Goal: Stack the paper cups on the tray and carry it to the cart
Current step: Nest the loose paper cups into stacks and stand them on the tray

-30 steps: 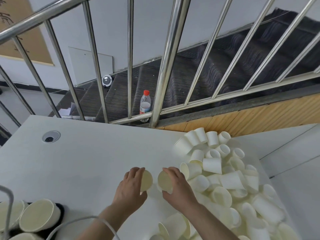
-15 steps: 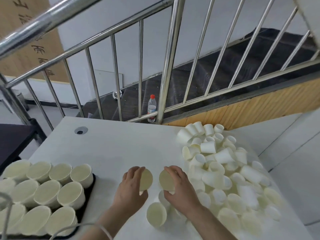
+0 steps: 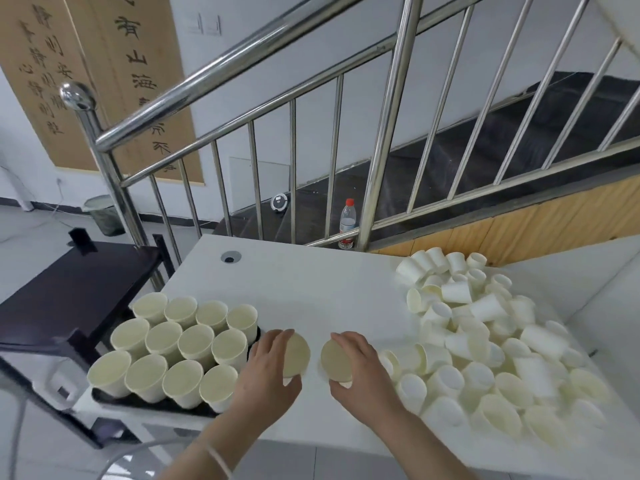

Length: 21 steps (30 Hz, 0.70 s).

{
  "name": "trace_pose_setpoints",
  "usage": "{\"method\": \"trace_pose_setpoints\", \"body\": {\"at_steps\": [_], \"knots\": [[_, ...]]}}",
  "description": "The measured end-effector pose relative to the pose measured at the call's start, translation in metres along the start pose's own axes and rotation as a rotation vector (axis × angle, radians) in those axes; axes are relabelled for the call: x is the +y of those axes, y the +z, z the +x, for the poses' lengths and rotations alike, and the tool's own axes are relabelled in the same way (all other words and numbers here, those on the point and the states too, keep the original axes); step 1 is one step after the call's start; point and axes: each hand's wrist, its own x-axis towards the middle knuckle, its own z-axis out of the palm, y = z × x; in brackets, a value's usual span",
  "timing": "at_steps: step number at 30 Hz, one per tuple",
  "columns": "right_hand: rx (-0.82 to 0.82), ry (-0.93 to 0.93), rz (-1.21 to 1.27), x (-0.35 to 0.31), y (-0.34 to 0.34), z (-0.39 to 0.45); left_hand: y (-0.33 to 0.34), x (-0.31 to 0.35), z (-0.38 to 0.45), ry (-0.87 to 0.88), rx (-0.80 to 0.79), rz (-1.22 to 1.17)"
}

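cups everywhere on this white bench (image 3: 311, 289). left hand (image 3: 266, 372) has its fingers curled round one paper cup (image 3: 296, 353), mouth turned toward the far side; right hand (image 3: 363, 370) grips a second cup (image 3: 334, 356) the same way, the two cups close beside each other near the middle of the bench. at the near left the black tray (image 3: 156, 405) sits on the bench corner, already carrying upright cups (image 3: 180, 341) in three rows of four, packed rim to rim. to the right lies a loose heap of cups (image 3: 485, 344), tumbled on their sides and spreading toward the near right edge.

from where i stand the risks look plain enough. the tray is full across its one layer, so any cup set down next must go on top of or into another, and a clumsy push could tip the light cups nearest the left hand. the tray also sits close to the bench edge, beside the dark cart (image 3: 69, 289) lower at the left, so a nudge could slide it off. squeezing too hard would crease the thin paper walls. the heap could shed cups over the edge if brushed by the right forearm.
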Motion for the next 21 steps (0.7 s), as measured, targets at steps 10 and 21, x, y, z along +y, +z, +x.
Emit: {"method": "trace_pose_setpoints", "body": {"at_steps": [10, 21], "knots": [[-0.137, -0.042, 0.022, -0.094, 0.073, 0.047, -0.071, -0.103, 0.0, -0.077, -0.012, 0.012], [-0.22, 0.037, -0.045, -0.138, 0.135, 0.069, -0.096, -0.18, 0.007, -0.128, -0.194, 0.118]]}}
